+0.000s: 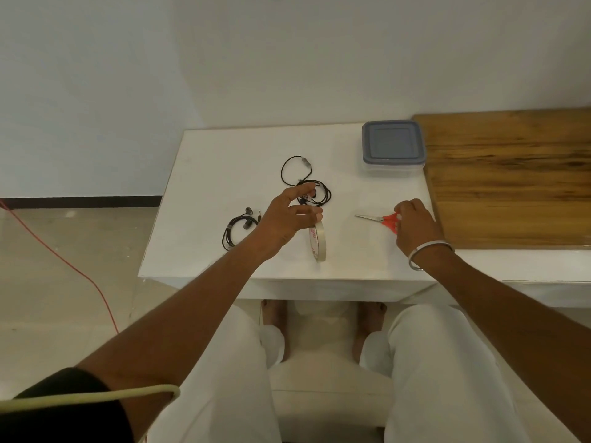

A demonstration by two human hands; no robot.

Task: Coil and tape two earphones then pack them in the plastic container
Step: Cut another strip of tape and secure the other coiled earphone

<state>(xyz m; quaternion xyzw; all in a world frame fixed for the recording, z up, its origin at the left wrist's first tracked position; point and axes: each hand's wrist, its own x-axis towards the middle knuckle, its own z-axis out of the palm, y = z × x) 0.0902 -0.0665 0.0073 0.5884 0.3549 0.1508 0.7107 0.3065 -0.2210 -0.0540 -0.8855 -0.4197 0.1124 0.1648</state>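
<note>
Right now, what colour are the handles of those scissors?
Red, on the scissors under the right hand; the only view, the head camera, shows it.

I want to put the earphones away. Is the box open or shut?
Shut. The grey lid sits flat on the clear box, covering its whole top, at the table's far edge.
</note>
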